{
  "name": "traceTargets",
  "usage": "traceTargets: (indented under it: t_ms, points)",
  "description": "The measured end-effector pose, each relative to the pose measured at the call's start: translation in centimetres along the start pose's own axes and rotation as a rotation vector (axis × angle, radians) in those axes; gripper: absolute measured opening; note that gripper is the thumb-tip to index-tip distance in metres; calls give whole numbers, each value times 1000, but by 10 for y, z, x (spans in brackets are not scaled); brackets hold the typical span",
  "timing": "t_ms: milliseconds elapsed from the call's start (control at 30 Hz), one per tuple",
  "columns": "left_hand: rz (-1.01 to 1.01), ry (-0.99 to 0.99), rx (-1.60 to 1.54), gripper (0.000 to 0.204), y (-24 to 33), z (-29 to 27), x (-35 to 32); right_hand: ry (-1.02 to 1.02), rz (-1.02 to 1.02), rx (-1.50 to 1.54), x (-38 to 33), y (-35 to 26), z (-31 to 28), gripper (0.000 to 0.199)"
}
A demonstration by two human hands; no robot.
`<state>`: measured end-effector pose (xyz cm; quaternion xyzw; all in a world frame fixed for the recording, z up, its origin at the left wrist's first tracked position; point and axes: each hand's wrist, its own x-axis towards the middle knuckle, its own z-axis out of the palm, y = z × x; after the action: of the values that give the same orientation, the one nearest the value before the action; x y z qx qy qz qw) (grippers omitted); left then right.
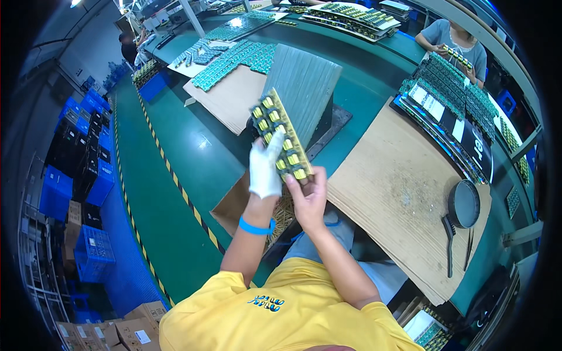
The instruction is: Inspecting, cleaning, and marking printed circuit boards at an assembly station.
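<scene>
I hold a circuit board panel [284, 137], with rows of yellow-and-black components on it, tilted above my lap. My left hand [265, 169], in a white glove, lies along the panel's left side with its fingers over the components. A blue band [256, 226] circles that wrist. My bare right hand [308, 196] pinches the lower right corner, thumb on top. Just beyond the panel stands a grey slanted block with a ribbed face [307, 82]. Under my hands is an open cardboard box [231, 205] with thin tan pieces visible in it.
To the right, a cardboard sheet [380, 164] with debris bears a round dark dish [463, 203], a black-handled brush [449, 245] and tweezers [469, 248]. Stacked green boards [451, 88] stand beyond; a co-worker [453, 41] handles a panel there. More green boards [234, 61] lie ahead. Blue crates [93, 251] line the left.
</scene>
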<state>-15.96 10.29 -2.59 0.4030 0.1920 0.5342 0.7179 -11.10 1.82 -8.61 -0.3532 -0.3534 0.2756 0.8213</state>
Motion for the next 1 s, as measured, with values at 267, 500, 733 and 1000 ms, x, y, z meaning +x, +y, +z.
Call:
traceTargets:
  t_ms: [267,500,733,1000]
  points:
    - [399,82,1065,52,27,16,98,-29,163,-300,22,-37,-46,38]
    - [584,119,1374,63,29,12,120,48,232,-181,28,-43,-66,28]
    - [768,279,1633,69,13,29,106,111,253,-111,25,-41,-67,21]
    - [528,-57,1174,63,26,-9,156,111,249,-76,29,-40,-68,19]
